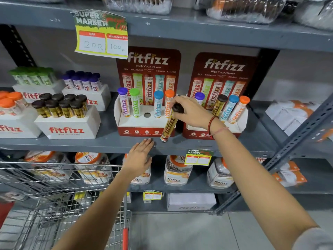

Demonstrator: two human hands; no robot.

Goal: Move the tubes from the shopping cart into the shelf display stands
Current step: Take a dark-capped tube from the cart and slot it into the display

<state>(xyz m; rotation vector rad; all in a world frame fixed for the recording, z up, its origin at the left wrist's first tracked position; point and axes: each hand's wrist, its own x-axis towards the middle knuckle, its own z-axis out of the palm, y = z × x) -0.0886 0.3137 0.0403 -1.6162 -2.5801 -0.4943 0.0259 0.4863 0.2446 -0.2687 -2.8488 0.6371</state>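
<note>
My right hand [191, 112] grips a gold tube with a dark brown cap [169, 126] by its top, hanging it tilted in front of the left red display stand [144, 129]. That stand holds purple, green, blue and orange capped tubes, and its middle hole [147, 115] is empty. The right display stand [239, 126] holds purple, brown, blue and orange capped tubes. My left hand [140, 155] rests flat on the front edge of the shelf [90, 144], fingers together, holding nothing. The wire shopping cart [59, 192] stands at the lower left.
White boxes [70, 127] of brown, orange, green and purple capped tubes fill the shelf's left side. Jars [175, 171] sit on the shelf below. A price card [101, 34] hangs from the upper shelf. A grey upright post [297, 139] slants at the right.
</note>
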